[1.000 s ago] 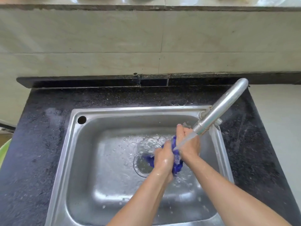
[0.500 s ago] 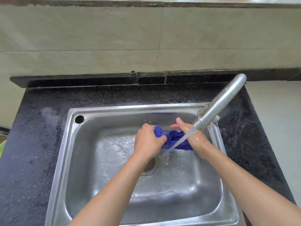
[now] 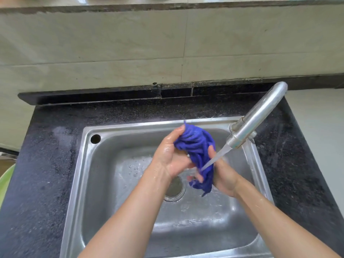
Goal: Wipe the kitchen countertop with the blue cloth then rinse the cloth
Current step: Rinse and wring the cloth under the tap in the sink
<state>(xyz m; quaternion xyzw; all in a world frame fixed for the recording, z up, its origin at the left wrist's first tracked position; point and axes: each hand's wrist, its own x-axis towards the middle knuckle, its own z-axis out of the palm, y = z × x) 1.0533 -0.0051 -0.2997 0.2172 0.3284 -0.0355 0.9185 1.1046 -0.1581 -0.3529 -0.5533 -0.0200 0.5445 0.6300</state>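
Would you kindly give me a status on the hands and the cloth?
Left hand and right hand both grip the blue cloth. Cloth bunched over the sink, tap water running onto it. Nothing in the way.

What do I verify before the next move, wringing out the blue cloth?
1. Grip: ok. Left hand and right hand both hold the blue cloth, bunched between them.
2. Water: ok. The faucet runs, and its stream lands on the cloth.
3. Position: ok. The cloth is above the sink, so drips should fall inside.
4. Drain: ok. Nothing covers the part that shows; the left wrist hides some of it.
5. Cloth rinsed clean: cannot tell.
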